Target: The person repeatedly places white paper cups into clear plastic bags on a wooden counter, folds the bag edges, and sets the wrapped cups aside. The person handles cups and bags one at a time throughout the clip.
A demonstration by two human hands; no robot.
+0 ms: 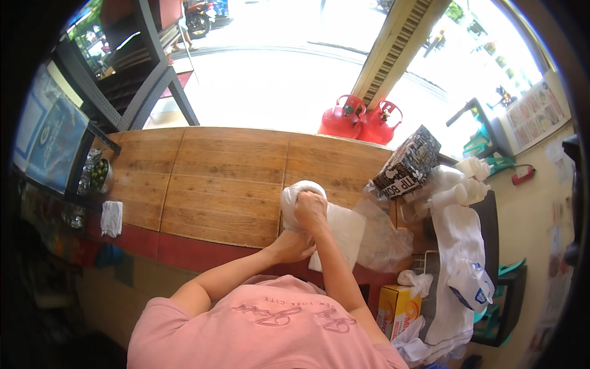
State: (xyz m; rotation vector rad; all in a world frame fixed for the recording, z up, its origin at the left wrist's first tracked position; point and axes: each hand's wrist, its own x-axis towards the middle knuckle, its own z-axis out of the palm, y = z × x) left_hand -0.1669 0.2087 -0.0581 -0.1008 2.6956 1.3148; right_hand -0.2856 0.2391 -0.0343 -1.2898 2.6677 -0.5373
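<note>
A rounded white bundle, apparently wrapped in thin plastic, rests on the wooden counter before me. My right hand is closed in a fist on its upper side and grips the plastic. Just nearer to my body, my left hand lies against the bundle's near side; its fingers are partly hidden behind my right wrist. What the bundle contains cannot be seen. A flat stack of white plastic bags lies to its right, partly under my right forearm. Crumpled clear plastic spreads beyond the stack.
A tip box stands at the right rear, near white squeeze bottles. A yellow box sits at the lower right. A folded white cloth and a bowl of green fruit are left. Red gas cylinders stand beyond the counter.
</note>
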